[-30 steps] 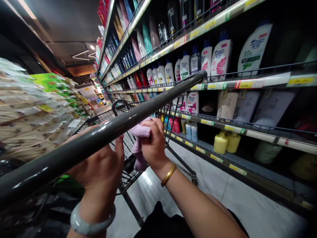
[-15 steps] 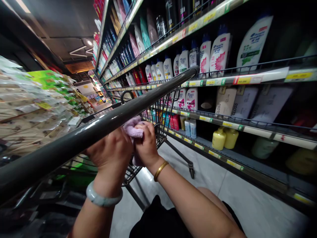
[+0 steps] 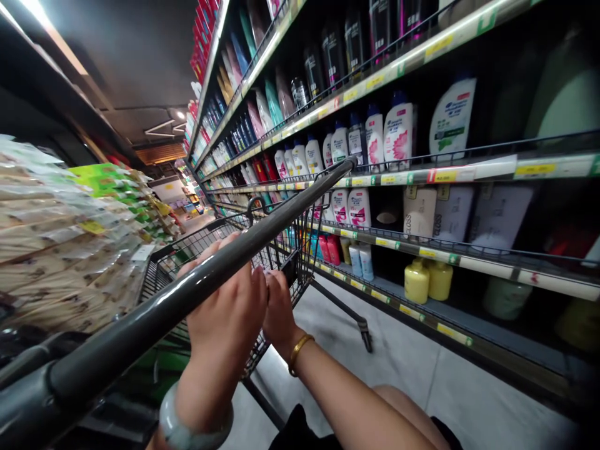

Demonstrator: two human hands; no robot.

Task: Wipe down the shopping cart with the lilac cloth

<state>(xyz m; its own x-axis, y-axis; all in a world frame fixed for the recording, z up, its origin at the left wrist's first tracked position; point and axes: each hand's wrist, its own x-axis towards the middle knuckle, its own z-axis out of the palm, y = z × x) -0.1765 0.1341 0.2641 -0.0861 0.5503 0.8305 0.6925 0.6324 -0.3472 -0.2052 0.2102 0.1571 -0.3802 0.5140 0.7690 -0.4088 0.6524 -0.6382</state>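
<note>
A shopping cart's dark round handle bar (image 3: 201, 284) slants across the view in front of me. My left hand (image 3: 227, 306) is curled at the underside of the bar, with fingertips showing past its far side. A pale bangle is on that wrist. Close against it, below the bar, my right hand (image 3: 280, 307) has its fingers bent inward, with a gold bracelet (image 3: 299, 353) on the wrist. No part of the lilac cloth from the earlier frame shows now; whatever the closed hands hold is hidden. Behind them lies the black wire basket (image 3: 164, 265) of the cart.
Shelves on the right carry shampoo bottles (image 3: 398, 134), pale boxy bottles (image 3: 419, 212) and yellow pump bottles (image 3: 416, 281). Stacked plastic-wrapped packs (image 3: 60, 244) rise on the left. A cart wheel (image 3: 365, 334) stands on the grey tiled floor (image 3: 403, 350) near the lowest shelf.
The lilac cloth has gone out of sight. My left hand has shifted up and forward, its fingers reaching past the bar. My right hand sits slightly lower, and the view has tilted up.
</note>
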